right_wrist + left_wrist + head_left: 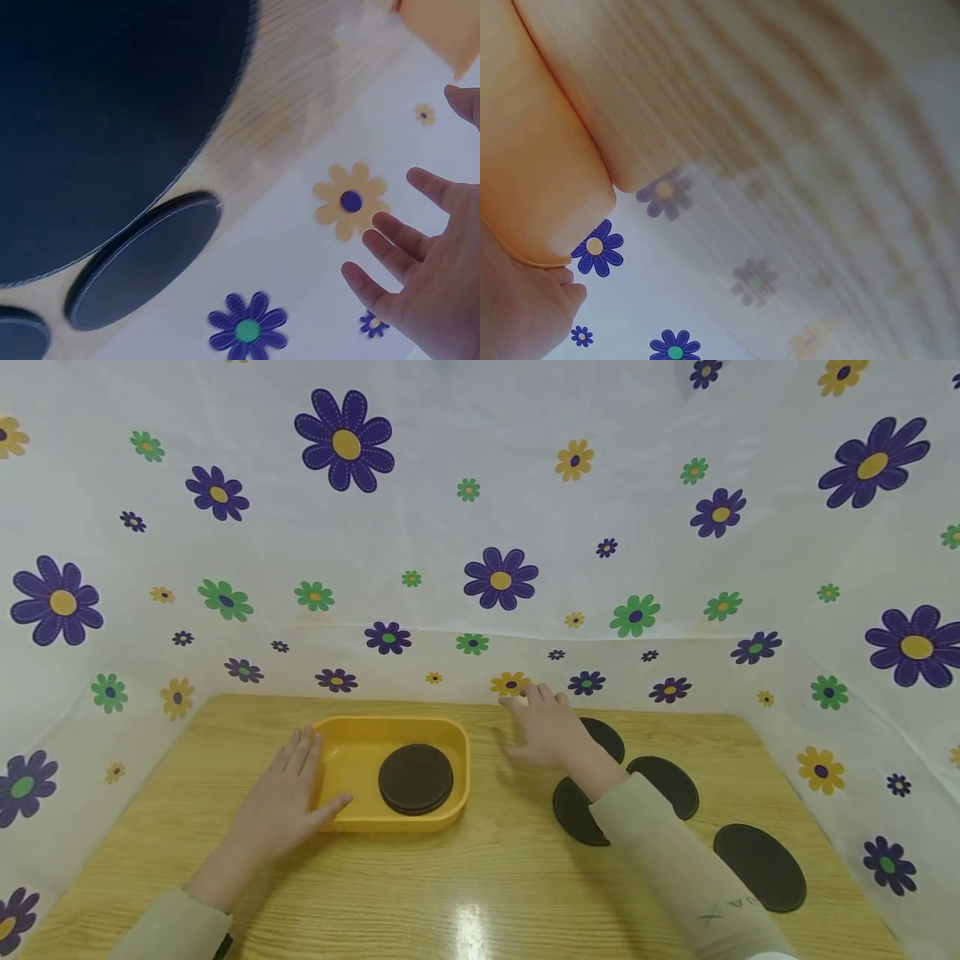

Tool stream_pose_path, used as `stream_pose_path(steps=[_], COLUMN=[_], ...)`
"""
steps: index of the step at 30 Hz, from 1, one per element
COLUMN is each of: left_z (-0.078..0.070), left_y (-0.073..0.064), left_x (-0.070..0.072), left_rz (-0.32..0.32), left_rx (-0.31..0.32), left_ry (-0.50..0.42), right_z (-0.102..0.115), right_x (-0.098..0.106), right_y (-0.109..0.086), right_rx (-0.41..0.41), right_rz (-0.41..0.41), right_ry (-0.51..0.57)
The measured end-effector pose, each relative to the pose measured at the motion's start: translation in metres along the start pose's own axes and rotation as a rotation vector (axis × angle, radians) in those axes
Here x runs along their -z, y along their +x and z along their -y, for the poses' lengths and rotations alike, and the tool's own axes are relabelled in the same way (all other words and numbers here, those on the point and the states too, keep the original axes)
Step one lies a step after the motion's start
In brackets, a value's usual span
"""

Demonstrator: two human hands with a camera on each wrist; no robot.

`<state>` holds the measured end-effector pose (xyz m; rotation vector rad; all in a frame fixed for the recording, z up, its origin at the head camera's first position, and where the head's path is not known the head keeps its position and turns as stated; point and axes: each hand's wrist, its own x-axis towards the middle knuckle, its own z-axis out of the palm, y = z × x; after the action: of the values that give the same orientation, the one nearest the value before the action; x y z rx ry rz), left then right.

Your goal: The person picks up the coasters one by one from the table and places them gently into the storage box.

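A yellow plastic tray (389, 824) stands on the left of the table with a small stack of dark round coasters (416, 777) inside it. My left hand (281, 793) rests against the tray's left side, fingers extended along the rim and thumb reaching over the front edge. In the left wrist view, part of that hand (529, 311) touches the tray wall (547, 135). Right of the tray, my right hand (546, 727) hovers with fingers spread and nothing held. Near its forearm lie several black coasters (663, 785) with stitched edges (142, 262); the arm partly covers two of them.
The wood-grain table (480, 877) runs back to a white flowered cloth (420, 527) that encloses it at the rear and sides. One coaster (760, 867) lies apart at the front right.
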<state>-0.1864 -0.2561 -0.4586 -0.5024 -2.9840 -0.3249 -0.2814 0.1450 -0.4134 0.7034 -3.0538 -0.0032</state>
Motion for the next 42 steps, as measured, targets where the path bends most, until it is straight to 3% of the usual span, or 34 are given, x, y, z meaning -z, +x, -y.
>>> stream_pose_path(steps=[13, 22, 42], left_z=[0.0, 0.0, 0.0], left_y=[0.0, 0.0, 0.0], left_x=[0.0, 0.001, 0.001], left_rz=[-0.009, -0.009, 0.0], left_rx=[-0.001, 0.005, 0.011], left_ry=[0.009, 0.006, 0.008], right_z=[-0.04, -0.064, -0.088], right_x=[-0.012, -0.025, -0.045], right_y=[-0.018, -0.021, -0.038], right_rx=[-0.074, -0.127, -0.208], right_rz=[-0.015, 0.009, 0.055], right_ry=[-0.019, 0.053, 0.074])
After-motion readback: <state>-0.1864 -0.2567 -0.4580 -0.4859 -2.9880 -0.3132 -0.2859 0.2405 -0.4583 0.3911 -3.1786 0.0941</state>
